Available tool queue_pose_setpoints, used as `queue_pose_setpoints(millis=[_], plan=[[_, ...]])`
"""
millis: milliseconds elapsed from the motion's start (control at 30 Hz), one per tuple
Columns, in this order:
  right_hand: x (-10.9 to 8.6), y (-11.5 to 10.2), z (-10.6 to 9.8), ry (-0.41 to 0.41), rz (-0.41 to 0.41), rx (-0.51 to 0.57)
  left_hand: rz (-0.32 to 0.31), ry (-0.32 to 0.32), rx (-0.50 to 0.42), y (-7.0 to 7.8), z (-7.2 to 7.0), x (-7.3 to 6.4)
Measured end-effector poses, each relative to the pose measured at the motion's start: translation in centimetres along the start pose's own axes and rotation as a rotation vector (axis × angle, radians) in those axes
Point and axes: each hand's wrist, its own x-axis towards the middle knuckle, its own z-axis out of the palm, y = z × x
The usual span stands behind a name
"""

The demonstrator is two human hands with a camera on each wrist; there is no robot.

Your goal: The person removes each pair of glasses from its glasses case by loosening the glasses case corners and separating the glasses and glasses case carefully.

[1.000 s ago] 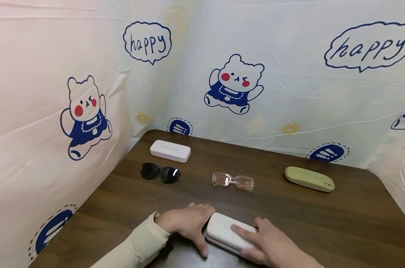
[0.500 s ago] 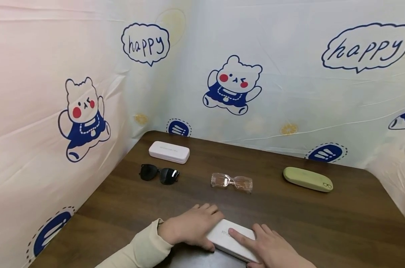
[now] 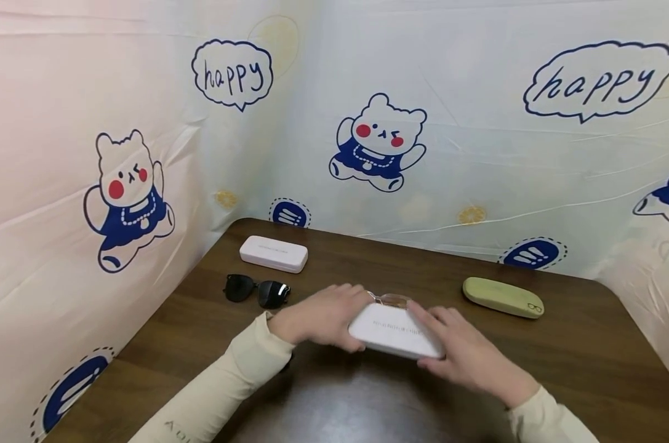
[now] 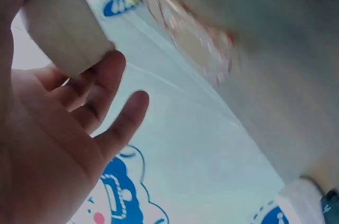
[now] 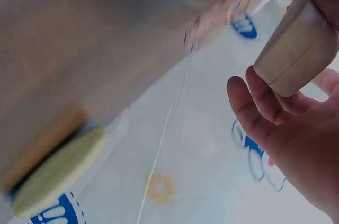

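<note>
A white glasses case (image 3: pixel 395 331), closed and with faint lettering on its lid, is held between my two hands over the middle of the table. The left hand (image 3: pixel 331 315) grips its left end, thumb at the near side. At the other end, the right hand (image 3: pixel 463 346) holds it between thumb and fingers. Both wrist views show the case's end (image 4: pixel 69 28) inside the curled fingers, and the right wrist view also shows the seam along its side (image 5: pixel 299 54). Just behind the case in the head view, clear-framed glasses (image 3: pixel 394 299) are partly hidden.
Black sunglasses (image 3: pixel 271 294) lie at the left of the brown table (image 3: pixel 334 406). A second, pinkish-white glasses case (image 3: pixel 273 253) lies behind them. Toward the right lies a green glasses case (image 3: pixel 503 298). Printed cloth (image 3: pixel 478 154) walls in the table's back and sides.
Both hands have lifted the white glasses case and carried it away from the table's near edge, toward the clear glasses. The other glasses and cases stay in place.
</note>
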Motion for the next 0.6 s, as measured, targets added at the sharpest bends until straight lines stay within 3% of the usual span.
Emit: queue_pose_setpoints(millis=[133, 367, 600], plan=[[3.2, 2.5, -0.2, 0.013, 0.039, 0.011, -0.053, 0.017, -0.007, -2.3, -0.9, 2.4], [8.4, 6.4, 1.6, 0.003, 0.097, -0.005, -0.138, 0.057, 0.174, -6.4, -0.8, 6.5], [10.8, 8.5, 3.0, -0.014, 0.117, -0.063, -0.168, 0.042, 0.254, -7.9, -0.7, 8.8]])
